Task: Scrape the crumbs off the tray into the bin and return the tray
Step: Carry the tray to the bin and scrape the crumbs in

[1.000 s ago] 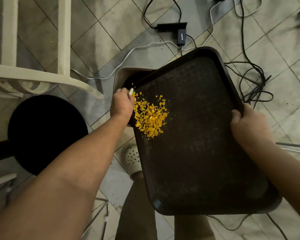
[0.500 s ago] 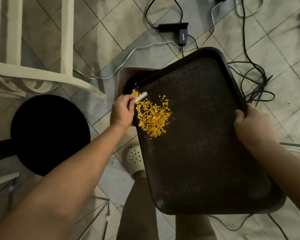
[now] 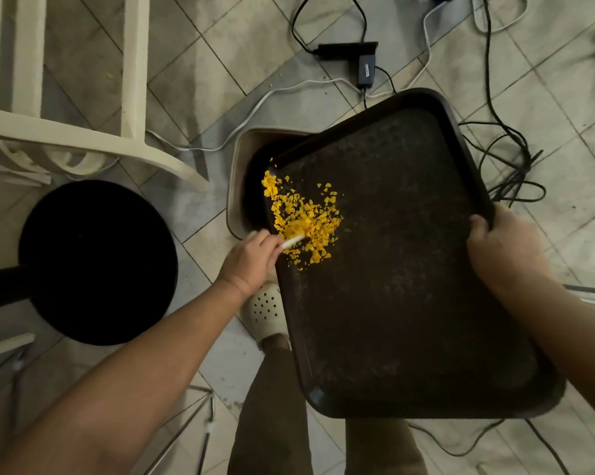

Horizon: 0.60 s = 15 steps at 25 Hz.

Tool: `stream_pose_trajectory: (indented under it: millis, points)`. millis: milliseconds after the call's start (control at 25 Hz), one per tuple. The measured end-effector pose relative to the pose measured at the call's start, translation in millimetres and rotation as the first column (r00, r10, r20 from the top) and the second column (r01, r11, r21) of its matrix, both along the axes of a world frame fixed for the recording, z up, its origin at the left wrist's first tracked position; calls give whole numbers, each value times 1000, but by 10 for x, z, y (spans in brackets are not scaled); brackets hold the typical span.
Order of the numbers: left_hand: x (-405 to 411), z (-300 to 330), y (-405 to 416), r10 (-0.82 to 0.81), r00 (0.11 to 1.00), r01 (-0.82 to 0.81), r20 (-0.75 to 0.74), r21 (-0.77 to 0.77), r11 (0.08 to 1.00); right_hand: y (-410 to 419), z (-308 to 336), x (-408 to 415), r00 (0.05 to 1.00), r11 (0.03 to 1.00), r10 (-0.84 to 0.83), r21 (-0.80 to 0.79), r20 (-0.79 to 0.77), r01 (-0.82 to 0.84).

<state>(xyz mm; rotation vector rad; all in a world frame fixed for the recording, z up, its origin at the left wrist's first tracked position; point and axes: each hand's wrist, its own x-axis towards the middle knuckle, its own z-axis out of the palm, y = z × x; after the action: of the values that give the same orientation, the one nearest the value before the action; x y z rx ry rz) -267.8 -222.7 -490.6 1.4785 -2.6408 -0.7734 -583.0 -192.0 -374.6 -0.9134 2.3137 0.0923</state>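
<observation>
A dark brown tray (image 3: pixel 409 269) is held tilted over a small brown bin (image 3: pixel 237 186) on the floor, its far left corner above the bin's opening. Yellow crumbs (image 3: pixel 302 217) lie piled near the tray's left rim, some right at the corner. My left hand (image 3: pixel 251 258) grips a small white scraper (image 3: pixel 293 241) whose tip touches the near side of the crumb pile. My right hand (image 3: pixel 501 248) grips the tray's right rim, thumb on top.
A black round stool seat (image 3: pixel 97 262) stands at the left, a cream chair frame (image 3: pixel 83 132) behind it. Black and white cables (image 3: pixel 508 173) and a power adapter (image 3: pixel 366 68) lie on the tiled floor beyond the tray. My foot in a cream clog (image 3: pixel 265 310) stands beside the bin.
My left hand has drawn the scraper back from the tray's far corner to the near side of the pile. Some crumbs now sit closer to the corner over the bin.
</observation>
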Motion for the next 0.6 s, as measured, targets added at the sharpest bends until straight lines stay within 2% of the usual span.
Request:
stream_pose_trajectory:
  millis: [160,280,360,440,520,600]
  points:
    - [-193,38,-237,269,956,-280,118,93,955,-7,20,8,1000,1000,-1,-5,-1,1]
    - [-231,127,-146,395,914,-403,94,101,909,-13,38,15,1000,1000,18,11,-20,-17]
    - [-320,236,93,373,928,-369,16,180,912,-8,28,17,999,1000,14,16,-31,-13]
    - [-481,377,408,284,958,-270,-23,245,931,-5,33,27,1000,1000,6,28,-30,-6]
    - [-638,419,635,216,975,-198,-53,242,950,-3,49,43,1000,999,-13,36,-13,14]
    - [-762,358,663,288,952,-256,-103,246,935,2,63,52,1000,999,-25,26,0,25]
